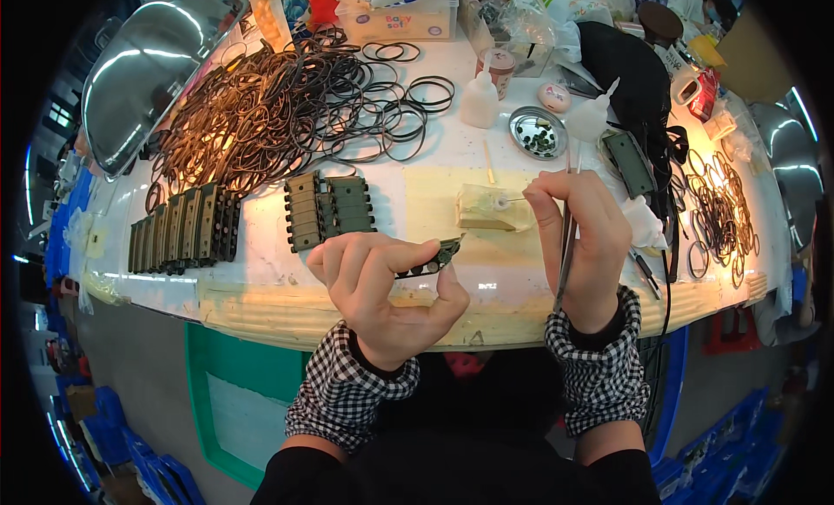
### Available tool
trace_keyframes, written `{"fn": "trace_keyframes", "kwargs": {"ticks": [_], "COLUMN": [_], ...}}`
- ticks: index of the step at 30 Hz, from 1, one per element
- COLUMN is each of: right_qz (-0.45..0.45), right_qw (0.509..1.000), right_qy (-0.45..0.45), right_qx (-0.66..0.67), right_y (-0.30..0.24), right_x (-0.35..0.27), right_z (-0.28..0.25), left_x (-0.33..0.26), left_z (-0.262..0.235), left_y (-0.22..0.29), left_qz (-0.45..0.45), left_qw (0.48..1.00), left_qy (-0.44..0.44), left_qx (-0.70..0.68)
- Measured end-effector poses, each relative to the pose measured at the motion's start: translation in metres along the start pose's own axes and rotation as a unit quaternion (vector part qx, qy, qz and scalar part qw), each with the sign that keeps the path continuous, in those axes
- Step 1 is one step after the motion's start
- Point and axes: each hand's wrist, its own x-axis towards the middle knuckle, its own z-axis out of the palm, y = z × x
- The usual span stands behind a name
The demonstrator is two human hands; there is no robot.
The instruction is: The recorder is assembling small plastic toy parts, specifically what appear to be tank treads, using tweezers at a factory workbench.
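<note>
My left hand is closed in a pinch on a small dark green model vehicle part with wheels along its side, held above the table's front edge. In my right hand I grip a pair of metal tweezers, which runs upright across the palm. Thumb and forefinger also pinch a thin needle-like piece pointing left; its kind is unclear. Left of those fingertips lies a block wrapped in yellowish tape, with a small white round spot on top. Behind it a round metal dish holds several tiny green parts.
Green ribbed model pieces stand in a row and in a pair of blocks on the left. Black rubber bands are heaped behind them, more at right. White squeeze bottles, a green piece and a pen lie around.
</note>
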Motion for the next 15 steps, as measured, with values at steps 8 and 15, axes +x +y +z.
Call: {"fn": "trace_keyframes", "kwargs": {"ticks": [8, 15], "right_qz": [-0.029, 0.038], "right_qw": [0.996, 0.990], "right_qy": [-0.060, -0.055], "right_qx": [-0.065, 0.124], "right_y": [0.008, -0.019], "right_x": [-0.006, -0.003], "right_z": [0.009, -0.016], "left_x": [-0.002, -0.002], "left_z": [0.000, -0.001], "left_y": [0.003, 0.004], "left_qz": [0.033, 0.040], "left_qw": [0.997, 0.996], "left_qy": [-0.010, -0.007], "left_qx": [0.062, 0.083]}}
